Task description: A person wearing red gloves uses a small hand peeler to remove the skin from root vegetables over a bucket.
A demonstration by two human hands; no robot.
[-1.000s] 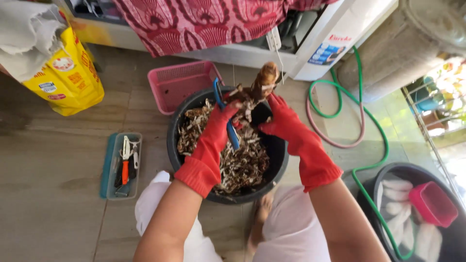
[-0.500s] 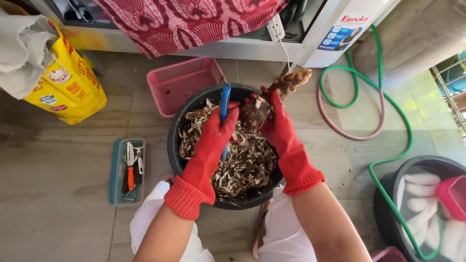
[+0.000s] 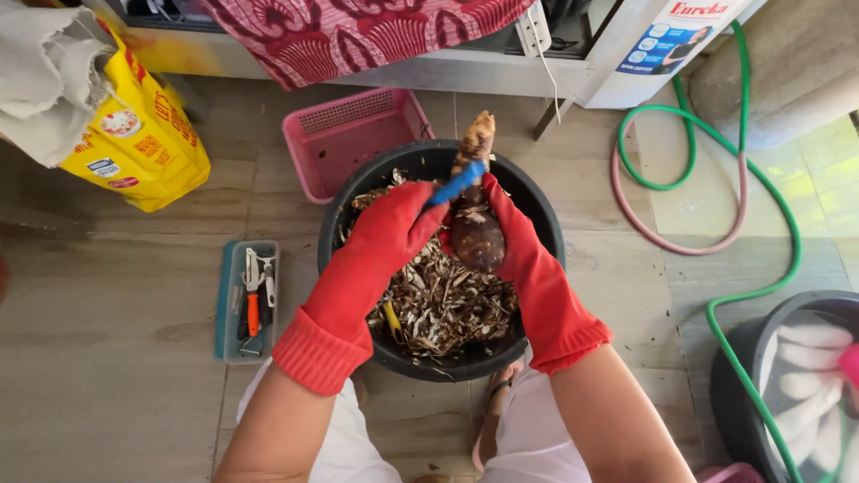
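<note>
Red rubber gloves: both hands wear them, ribbed cuffs at the wrists; head view only.
Left hand (image 3: 394, 234): fingers clenched round a blue-handled tool (image 3: 457, 182); only the handle shows, the working end is hidden against the root.
Right hand (image 3: 510, 234): fingers wrapped round the brown root (image 3: 475, 228), holding it upright over the tub.
Brown root: rough, knobbly, narrowing to a pale tip at the top; lower bulb dark and smooth-looking; the gloves cover its sides.
Black tub (image 3: 537, 201): round, plastic, on the floor between the knees; filled with dry, curled brown-and-white peelings (image 3: 443, 304).
Yellow piece in peelings: small, near the left cuff; cannot tell what it is.
Pink basket (image 3: 344, 139): perforated plastic, just behind the tub, partly hidden by its rim.
Teal tray (image 3: 224, 304): shallow, rectangular, left of the tub; holds an orange-handled hand tool and white-handled tools, details too small.
Yellow bag (image 3: 134, 143): glossy, upper left, a grey cloth draped over its top.
Green hose (image 3: 743, 179): looped on tiles at right, beside a pink hose.
Second dark tub (image 3: 729, 353): lower right, cut off by the frame; holds pale peeled roots.
</note>
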